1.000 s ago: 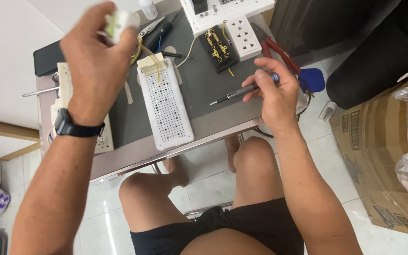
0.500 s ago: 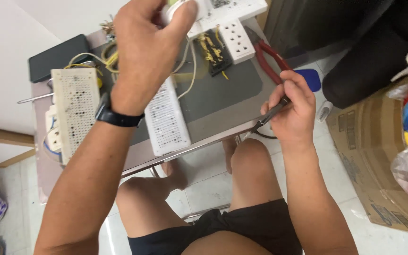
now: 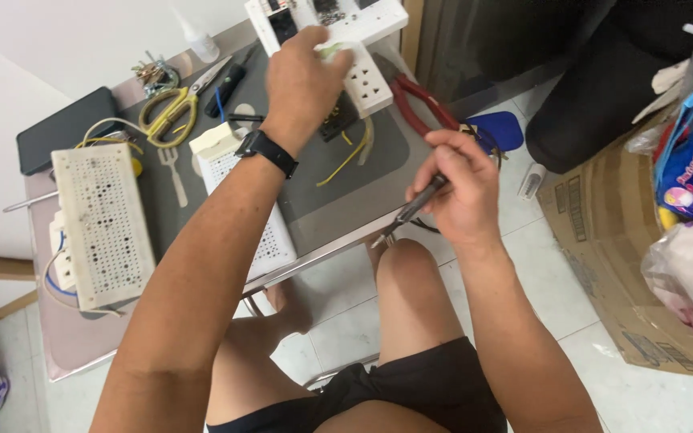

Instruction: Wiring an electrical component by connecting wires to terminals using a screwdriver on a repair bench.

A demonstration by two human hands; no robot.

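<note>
On the tabletop [image 3: 338,192], the left hand [image 3: 302,80] fingers curl over a white power strip [image 3: 362,76]; the right hand [image 3: 459,192] fingers clasp a screwdriver [image 3: 411,212] beside a brown cardboard box [image 3: 611,265].

My watch [image 3: 267,152] is black, and so are my shorts [image 3: 411,385]. The scissors [image 3: 172,108] have yellow handles; the pliers [image 3: 419,108] have red ones. The perforated box [image 3: 102,224] is off-white, dotted with small dark holes. The socket block [image 3: 366,76] is white. A yellow wire [image 3: 346,160] lies on the grey mat [image 3: 322,188]. The cardboard box [image 3: 603,240] is brown.
</note>
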